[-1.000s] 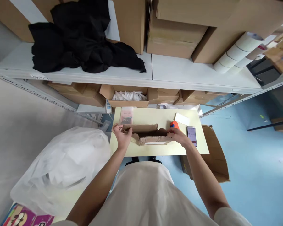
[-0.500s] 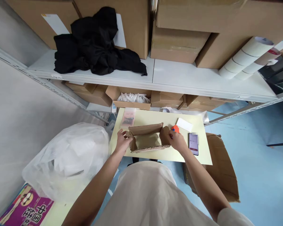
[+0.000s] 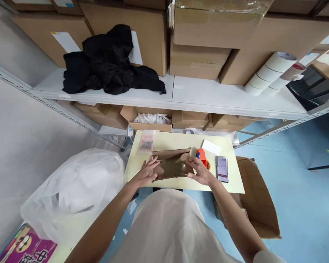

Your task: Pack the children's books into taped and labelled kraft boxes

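A small brown cardboard box (image 3: 171, 151) sits on the pale yellow tabletop, its long walls upright and its inside showing. My left hand (image 3: 145, 173) is at its left end, fingers spread and stretched over the short flap, which looks folded inward. At the right end, my right hand (image 3: 201, 172) has its fingers apart and touches the other short flap. Fingers hide part of both flaps. Just beyond my right hand lies a red-orange tape dispenser (image 3: 201, 155) with a yellow-edged roll.
On the table (image 3: 134, 160) are a phone (image 3: 222, 171), a white box (image 3: 211, 147) and a pinkish packet (image 3: 147, 141). Behind stands a shelf (image 3: 203, 95) with cartons, black cloth (image 3: 106, 65) and tape rolls (image 3: 270, 73). A plastic bag (image 3: 79, 182) is left, an open carton (image 3: 259, 197) right.
Both hands have moved from the outstretched end flaps to spread fingers over them, and the flaps have turned inward. My right hand has uncovered more of the tape dispenser. The camera view has shifted.
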`<state>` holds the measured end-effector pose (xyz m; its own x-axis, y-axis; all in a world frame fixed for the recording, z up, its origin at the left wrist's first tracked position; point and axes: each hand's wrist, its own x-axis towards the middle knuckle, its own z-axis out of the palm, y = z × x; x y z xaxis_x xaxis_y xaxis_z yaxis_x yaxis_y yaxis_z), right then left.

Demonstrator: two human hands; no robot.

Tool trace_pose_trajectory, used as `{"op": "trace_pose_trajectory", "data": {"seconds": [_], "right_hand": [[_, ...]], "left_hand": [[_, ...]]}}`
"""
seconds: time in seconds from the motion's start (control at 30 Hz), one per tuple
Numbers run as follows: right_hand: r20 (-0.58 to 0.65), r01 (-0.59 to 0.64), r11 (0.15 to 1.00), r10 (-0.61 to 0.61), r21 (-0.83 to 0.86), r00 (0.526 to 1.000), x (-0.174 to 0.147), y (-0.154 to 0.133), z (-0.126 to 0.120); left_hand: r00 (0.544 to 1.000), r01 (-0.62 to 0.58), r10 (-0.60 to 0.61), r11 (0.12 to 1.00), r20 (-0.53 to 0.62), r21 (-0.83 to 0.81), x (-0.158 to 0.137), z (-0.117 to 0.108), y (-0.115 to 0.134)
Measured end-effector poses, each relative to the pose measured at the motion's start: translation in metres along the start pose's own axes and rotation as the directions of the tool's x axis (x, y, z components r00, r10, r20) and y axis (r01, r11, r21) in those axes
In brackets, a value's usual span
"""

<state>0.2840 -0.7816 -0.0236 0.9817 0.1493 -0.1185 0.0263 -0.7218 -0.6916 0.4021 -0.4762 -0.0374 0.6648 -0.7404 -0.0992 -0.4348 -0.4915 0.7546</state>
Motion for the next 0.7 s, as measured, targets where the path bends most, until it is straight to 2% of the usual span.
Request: {"op": "trace_pose_trajectory", "data": {"seconds": [0.07, 0.13, 0.27, 0.43, 0.6, 0.63, 0.7], "right_hand": [[0.061, 0.044, 0.999, -0.043, -0.020, 0.997, -0.004, 0.007, -0.001], [0.065, 0.052, 0.998, -0.050, -0.028, 0.997, -0.008, 0.010, 0.000], [-0.100, -0.007, 1.000, 0.006, -0.008, 0.995, -0.008, 0.008, 0.011], [-0.334, -0.114, 0.990, 0.134, 0.076, 0.933, 0.002, -0.003, 0.036], [-0.466, -0.188, 0.970, 0.239, 0.154, 0.852, 0.009, -0.004, 0.047], [-0.472, -0.187, 0.971, 0.238, 0.152, 0.849, 0.011, -0.004, 0.046], [-0.449, -0.155, 0.982, 0.186, 0.106, 0.874, 0.015, -0.004, 0.040]], "left_hand": [[0.995, -0.076, 0.070, 0.994, 0.070, 0.075, -0.008, -0.003, -0.005], [0.994, -0.103, 0.094, 0.981, 0.064, 0.163, -0.013, -0.002, -0.009], [0.992, -0.050, 0.075, 0.972, -0.099, 0.230, -0.012, 0.010, -0.010], [0.965, -0.038, 0.059, 0.996, -0.254, 0.085, -0.002, 0.026, -0.007], [0.888, -0.030, -0.023, 0.994, -0.459, -0.109, 0.001, 0.036, -0.010], [0.877, -0.025, -0.056, 0.986, -0.478, -0.162, 0.000, 0.037, -0.012], [0.865, -0.016, -0.121, 0.964, -0.488, -0.267, -0.002, 0.040, -0.017]]}}
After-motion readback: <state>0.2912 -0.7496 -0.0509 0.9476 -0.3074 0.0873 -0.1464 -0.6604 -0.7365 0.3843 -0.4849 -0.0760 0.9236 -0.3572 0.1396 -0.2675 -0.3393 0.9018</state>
